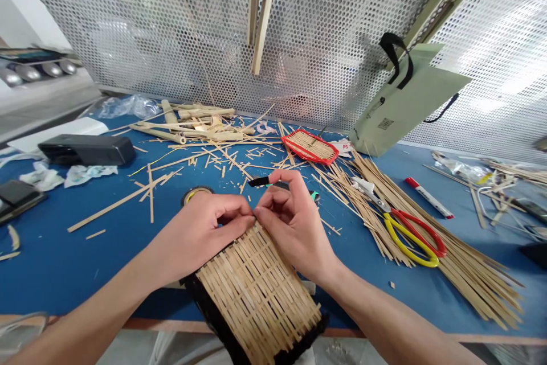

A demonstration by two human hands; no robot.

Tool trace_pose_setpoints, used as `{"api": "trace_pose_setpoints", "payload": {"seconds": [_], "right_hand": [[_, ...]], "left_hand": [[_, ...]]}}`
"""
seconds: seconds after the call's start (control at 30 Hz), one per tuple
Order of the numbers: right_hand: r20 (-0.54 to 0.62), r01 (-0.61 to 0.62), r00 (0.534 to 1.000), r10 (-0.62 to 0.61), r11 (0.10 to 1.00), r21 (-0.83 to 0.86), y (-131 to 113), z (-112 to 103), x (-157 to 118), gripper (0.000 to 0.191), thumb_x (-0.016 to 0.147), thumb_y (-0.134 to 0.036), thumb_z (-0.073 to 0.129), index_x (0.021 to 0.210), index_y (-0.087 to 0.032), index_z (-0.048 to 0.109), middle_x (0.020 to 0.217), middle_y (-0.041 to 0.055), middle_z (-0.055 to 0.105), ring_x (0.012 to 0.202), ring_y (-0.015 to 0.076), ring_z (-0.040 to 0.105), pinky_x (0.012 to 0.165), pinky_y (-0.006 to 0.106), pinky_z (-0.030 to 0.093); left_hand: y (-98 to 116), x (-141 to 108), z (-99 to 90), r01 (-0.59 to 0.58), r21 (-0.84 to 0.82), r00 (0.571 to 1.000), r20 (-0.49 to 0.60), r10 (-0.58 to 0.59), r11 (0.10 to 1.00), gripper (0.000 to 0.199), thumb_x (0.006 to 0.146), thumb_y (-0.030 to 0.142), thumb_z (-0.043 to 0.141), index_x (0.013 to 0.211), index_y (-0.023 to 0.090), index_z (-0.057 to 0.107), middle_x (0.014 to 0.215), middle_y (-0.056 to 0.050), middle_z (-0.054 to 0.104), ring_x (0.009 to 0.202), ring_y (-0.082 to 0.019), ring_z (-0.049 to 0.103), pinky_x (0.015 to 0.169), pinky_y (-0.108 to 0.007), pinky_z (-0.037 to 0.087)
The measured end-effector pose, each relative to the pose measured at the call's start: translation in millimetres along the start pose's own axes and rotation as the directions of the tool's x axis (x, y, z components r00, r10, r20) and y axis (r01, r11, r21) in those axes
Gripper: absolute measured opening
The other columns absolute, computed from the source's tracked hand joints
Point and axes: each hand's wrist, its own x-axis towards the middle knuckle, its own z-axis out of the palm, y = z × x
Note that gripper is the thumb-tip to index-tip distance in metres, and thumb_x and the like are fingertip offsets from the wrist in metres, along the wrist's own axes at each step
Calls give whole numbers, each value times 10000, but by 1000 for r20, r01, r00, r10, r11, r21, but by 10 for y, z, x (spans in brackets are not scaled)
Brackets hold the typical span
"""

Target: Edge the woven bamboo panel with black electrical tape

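Both hands grip narrowly: the left hand (200, 234) and right hand (294, 225) pinch the far edge of a bamboo mat (256, 291), which overhangs the near edge of the blue table (64, 262). A tape roll (196, 195) sits just beyond the left hand and a black stick (260, 181) just beyond the right. Scissors (410, 234) lie right; open tabletop spreads left.

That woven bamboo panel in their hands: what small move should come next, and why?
Probably even up the bare strip ends along the top edge of the bamboo weave, using the left hand and right hand, because those ends sit right at the fingers, while black edging already covers the side.
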Motion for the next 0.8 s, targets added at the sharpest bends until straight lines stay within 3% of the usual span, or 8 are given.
{"api": "trace_pose_setpoints", "payload": {"seconds": [0.13, 0.23, 0.4, 0.5, 0.63, 0.8], "right_hand": [[-111, 48, 993, -48, 999, -6, 4, 25, -14, 357, 937, -183, 662, 1181, -338, 453, 813, -93, 651, 746, 131, 607, 710, 273, 463], [-151, 109, 982, -118, 992, -66, 1, 39, -28, 352, 948, -176, 657, 1189, -333, 453, 831, -85, 636, 769, 127, 614, 735, 272, 477], [-65, 84, 994, -90, 992, -91, -26, 29, -16, 324, 946, -216, 646, 1210, -300, 478, 822, -64, 654, 737, 132, 612, 687, 268, 471], [-2, 47, 999, -47, 997, -56, -42, 4, -1, 358, 897, -210, 687, 1191, -292, 498, 825, -55, 679, 729, 140, 621, 663, 276, 466], [-44, 46, 998, -48, 998, -38, -35, -7, 1, 413, 849, -141, 690, 1178, -306, 503, 795, -71, 682, 735, 148, 649, 698, 293, 497], [-146, 135, 979, -139, 990, -39, -29, 23, -27, 443, 860, -114, 679, 1216, -306, 499, 788, -72, 685, 755, 148, 659, 717, 295, 519]], "left_hand": [[1, 14, -17, -20, -29, 1000, 9, 20, 999, 415, 1042, 536, 477, 848, 218, 659, 766, 33, 607, 710, -146, 524, 621, -283, 341], [-4, 3, -27, 21, -27, 998, 64, -19, 999, 459, 1041, 557, 467, 778, 208, 610, 719, 32, 502, 693, -146, 465, 606, -289, 297], [-11, -21, -69, 26, 6, 999, 41, -27, 1000, 474, 1034, 479, 494, 653, 197, 465, 666, 41, 348, 638, -130, 349, 569, -306, 215], [-24, -11, -99, -3, 30, 998, 56, 1, 1000, 426, 1021, 418, 509, 658, 196, 493, 657, 42, 375, 638, -128, 373, 571, -294, 226], [-10, 0, -104, -15, 32, 993, 120, 11, 999, 401, 1024, 428, 492, 697, 201, 542, 679, 37, 429, 663, -136, 412, 581, -264, 275], [124, -57, -70, 4, 42, 1000, 28, -5, 999, 396, 1020, 469, 505, 790, 203, 687, 723, 6, 585, 691, -163, 530, 562, -254, 330]]}}
